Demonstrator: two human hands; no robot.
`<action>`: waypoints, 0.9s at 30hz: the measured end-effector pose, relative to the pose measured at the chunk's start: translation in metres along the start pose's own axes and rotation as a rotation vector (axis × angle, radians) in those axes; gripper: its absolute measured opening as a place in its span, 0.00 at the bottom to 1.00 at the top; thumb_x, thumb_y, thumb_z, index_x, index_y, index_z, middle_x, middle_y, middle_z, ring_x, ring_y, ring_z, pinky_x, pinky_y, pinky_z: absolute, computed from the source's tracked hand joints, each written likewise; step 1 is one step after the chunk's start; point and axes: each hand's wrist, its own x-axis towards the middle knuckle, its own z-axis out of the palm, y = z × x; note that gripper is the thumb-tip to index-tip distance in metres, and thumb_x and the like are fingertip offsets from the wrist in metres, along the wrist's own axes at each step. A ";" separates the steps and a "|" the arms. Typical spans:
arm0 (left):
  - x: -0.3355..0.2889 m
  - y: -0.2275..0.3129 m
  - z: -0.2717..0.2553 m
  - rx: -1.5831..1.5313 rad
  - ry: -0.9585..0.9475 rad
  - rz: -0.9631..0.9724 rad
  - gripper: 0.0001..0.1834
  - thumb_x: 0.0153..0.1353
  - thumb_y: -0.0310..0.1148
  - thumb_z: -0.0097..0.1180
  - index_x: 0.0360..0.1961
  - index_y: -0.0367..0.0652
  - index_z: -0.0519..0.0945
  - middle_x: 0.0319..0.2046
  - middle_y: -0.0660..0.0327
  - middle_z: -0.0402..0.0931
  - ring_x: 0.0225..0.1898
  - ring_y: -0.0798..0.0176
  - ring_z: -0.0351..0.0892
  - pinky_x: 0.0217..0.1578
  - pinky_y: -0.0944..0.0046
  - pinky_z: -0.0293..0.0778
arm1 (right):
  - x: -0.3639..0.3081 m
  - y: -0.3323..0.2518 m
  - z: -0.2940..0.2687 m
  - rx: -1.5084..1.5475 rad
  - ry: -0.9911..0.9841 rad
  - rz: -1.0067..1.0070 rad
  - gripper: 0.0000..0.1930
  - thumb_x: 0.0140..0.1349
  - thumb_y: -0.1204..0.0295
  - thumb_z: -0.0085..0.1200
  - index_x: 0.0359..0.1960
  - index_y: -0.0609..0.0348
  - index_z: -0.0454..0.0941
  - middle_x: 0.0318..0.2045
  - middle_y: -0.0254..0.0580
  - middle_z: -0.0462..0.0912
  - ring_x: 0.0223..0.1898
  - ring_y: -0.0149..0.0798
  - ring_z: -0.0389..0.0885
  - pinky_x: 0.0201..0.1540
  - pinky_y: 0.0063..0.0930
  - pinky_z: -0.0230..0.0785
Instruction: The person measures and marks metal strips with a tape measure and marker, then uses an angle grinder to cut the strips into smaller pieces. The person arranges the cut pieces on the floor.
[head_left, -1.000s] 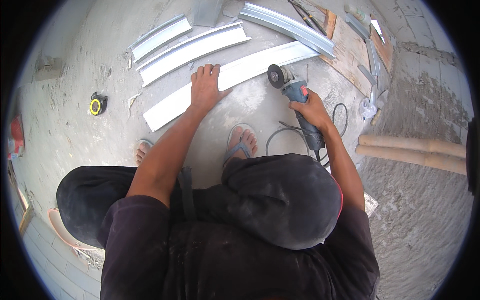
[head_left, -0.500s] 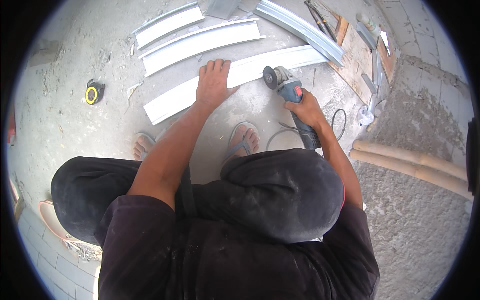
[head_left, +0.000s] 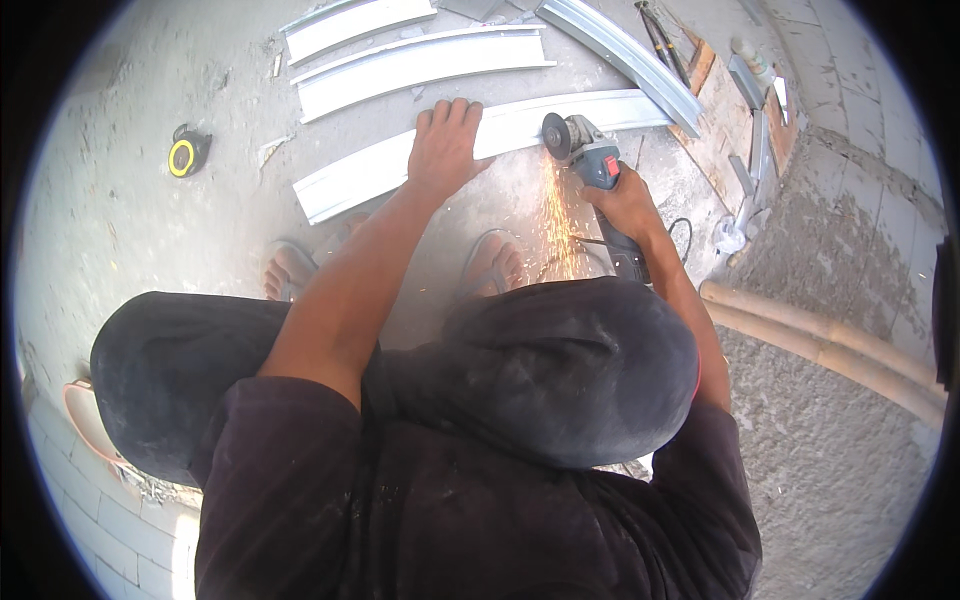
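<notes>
My right hand (head_left: 628, 208) is closed around the body of an angle grinder (head_left: 600, 168) with a dark blue and black casing and a red switch. Its dark disc (head_left: 557, 136) meets the near edge of a long white metal channel (head_left: 365, 172) lying on the floor. Orange sparks (head_left: 562, 225) stream from there toward me, past my right foot. My left hand (head_left: 445, 145) lies flat on the channel, left of the disc, with its fingers stretched over the far side.
Two more metal channels (head_left: 425, 68) lie beyond, and another (head_left: 630, 65) slants across the right end. A yellow-ringed tape measure (head_left: 186, 152) sits at left. Long-handled cutters (head_left: 662, 42) rest near a wooden board (head_left: 712, 140). Two round poles (head_left: 820, 335) lie at right.
Sparks now fly from the disc, which has come against the channel's edge; half a second ago there were none. My left hand stays on the channel. The whole view has shifted slightly.
</notes>
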 end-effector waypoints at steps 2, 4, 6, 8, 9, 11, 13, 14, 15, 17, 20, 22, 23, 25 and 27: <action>-0.002 -0.001 0.002 -0.001 0.021 0.007 0.40 0.55 0.50 0.76 0.65 0.43 0.75 0.58 0.55 0.74 0.61 0.50 0.71 0.62 0.47 0.66 | 0.000 0.000 0.001 0.014 -0.011 0.001 0.34 0.53 0.57 0.71 0.55 0.74 0.81 0.47 0.66 0.89 0.53 0.60 0.89 0.58 0.45 0.78; -0.004 -0.001 0.004 -0.001 0.012 0.005 0.41 0.55 0.50 0.76 0.65 0.43 0.75 0.58 0.56 0.74 0.61 0.51 0.71 0.62 0.48 0.66 | -0.002 0.002 0.001 0.029 -0.026 0.011 0.33 0.53 0.57 0.71 0.54 0.73 0.82 0.47 0.65 0.89 0.52 0.59 0.89 0.57 0.44 0.78; -0.001 0.000 0.000 0.008 -0.025 -0.008 0.41 0.55 0.50 0.76 0.65 0.43 0.75 0.57 0.57 0.74 0.61 0.51 0.71 0.62 0.48 0.66 | -0.003 0.000 0.001 0.050 -0.046 0.024 0.33 0.53 0.58 0.71 0.53 0.73 0.82 0.46 0.64 0.89 0.52 0.57 0.89 0.57 0.43 0.78; -0.001 0.001 0.001 0.004 0.013 -0.004 0.41 0.54 0.50 0.78 0.64 0.43 0.76 0.56 0.59 0.74 0.60 0.54 0.71 0.61 0.50 0.65 | -0.011 -0.011 -0.002 0.025 -0.026 0.017 0.32 0.53 0.58 0.71 0.53 0.74 0.82 0.46 0.65 0.89 0.51 0.57 0.89 0.57 0.43 0.78; -0.002 0.000 0.002 0.004 0.032 -0.002 0.41 0.54 0.49 0.78 0.64 0.42 0.76 0.55 0.60 0.74 0.59 0.55 0.71 0.60 0.52 0.65 | -0.014 -0.016 -0.002 0.013 -0.015 0.013 0.32 0.53 0.58 0.71 0.52 0.74 0.82 0.46 0.65 0.89 0.51 0.56 0.89 0.57 0.43 0.78; -0.002 0.001 0.002 0.014 0.042 -0.006 0.41 0.54 0.49 0.78 0.64 0.42 0.76 0.55 0.60 0.74 0.59 0.55 0.70 0.60 0.52 0.65 | -0.008 -0.007 0.003 0.027 -0.014 0.006 0.32 0.53 0.58 0.70 0.52 0.75 0.82 0.45 0.66 0.89 0.51 0.57 0.89 0.56 0.43 0.78; -0.003 0.001 0.004 0.016 0.050 -0.001 0.41 0.54 0.50 0.78 0.64 0.43 0.76 0.56 0.60 0.74 0.59 0.56 0.70 0.60 0.52 0.65 | -0.003 0.002 0.004 0.020 -0.009 0.020 0.32 0.53 0.59 0.70 0.51 0.76 0.82 0.45 0.67 0.89 0.51 0.57 0.89 0.56 0.44 0.78; -0.003 0.001 0.005 0.018 0.054 0.001 0.40 0.54 0.50 0.78 0.64 0.43 0.76 0.56 0.60 0.74 0.59 0.56 0.70 0.60 0.52 0.65 | -0.002 0.001 0.004 0.005 -0.009 0.031 0.32 0.53 0.59 0.70 0.52 0.76 0.82 0.45 0.67 0.89 0.51 0.58 0.89 0.56 0.44 0.78; -0.003 0.000 0.005 0.020 0.058 0.002 0.40 0.54 0.50 0.78 0.64 0.43 0.76 0.56 0.60 0.74 0.59 0.56 0.70 0.60 0.52 0.65 | -0.001 0.000 0.004 -0.009 -0.009 0.043 0.32 0.53 0.59 0.70 0.52 0.76 0.82 0.44 0.67 0.88 0.51 0.58 0.89 0.56 0.44 0.78; -0.002 0.000 0.003 0.018 0.010 -0.014 0.41 0.54 0.50 0.77 0.65 0.44 0.76 0.56 0.59 0.74 0.60 0.54 0.70 0.61 0.51 0.65 | 0.000 -0.004 0.001 0.008 -0.009 0.013 0.31 0.53 0.60 0.70 0.52 0.76 0.82 0.44 0.67 0.89 0.50 0.58 0.89 0.56 0.44 0.78; -0.001 0.000 0.004 0.020 0.000 -0.020 0.42 0.54 0.51 0.77 0.65 0.44 0.75 0.56 0.58 0.74 0.60 0.53 0.71 0.61 0.50 0.66 | 0.004 -0.006 0.003 0.038 0.029 -0.025 0.28 0.53 0.61 0.71 0.49 0.73 0.84 0.39 0.57 0.89 0.42 0.48 0.88 0.51 0.40 0.78; -0.001 -0.001 0.006 0.022 0.004 -0.018 0.42 0.54 0.51 0.77 0.65 0.43 0.76 0.56 0.58 0.74 0.60 0.53 0.71 0.61 0.50 0.66 | 0.006 -0.007 0.003 0.037 0.041 -0.038 0.26 0.53 0.61 0.71 0.47 0.71 0.85 0.36 0.52 0.89 0.39 0.44 0.87 0.49 0.38 0.78; -0.001 -0.001 0.006 0.021 0.000 -0.018 0.41 0.54 0.51 0.77 0.65 0.43 0.76 0.56 0.58 0.74 0.60 0.53 0.71 0.60 0.50 0.66 | 0.006 -0.008 0.001 0.025 0.032 -0.042 0.25 0.53 0.61 0.71 0.47 0.71 0.85 0.36 0.52 0.89 0.39 0.43 0.87 0.49 0.37 0.78; -0.002 -0.001 0.007 0.031 0.012 -0.010 0.41 0.54 0.52 0.77 0.64 0.43 0.76 0.55 0.58 0.74 0.59 0.53 0.71 0.59 0.50 0.66 | 0.007 -0.010 0.000 0.014 0.009 -0.036 0.27 0.54 0.61 0.70 0.48 0.72 0.85 0.39 0.56 0.89 0.42 0.47 0.88 0.51 0.39 0.78; -0.003 -0.001 0.007 0.051 0.043 0.008 0.41 0.53 0.52 0.77 0.64 0.42 0.76 0.55 0.58 0.74 0.58 0.53 0.71 0.59 0.50 0.66 | 0.006 -0.011 -0.001 0.015 -0.016 -0.017 0.29 0.54 0.61 0.70 0.52 0.74 0.84 0.44 0.64 0.89 0.49 0.55 0.89 0.55 0.43 0.78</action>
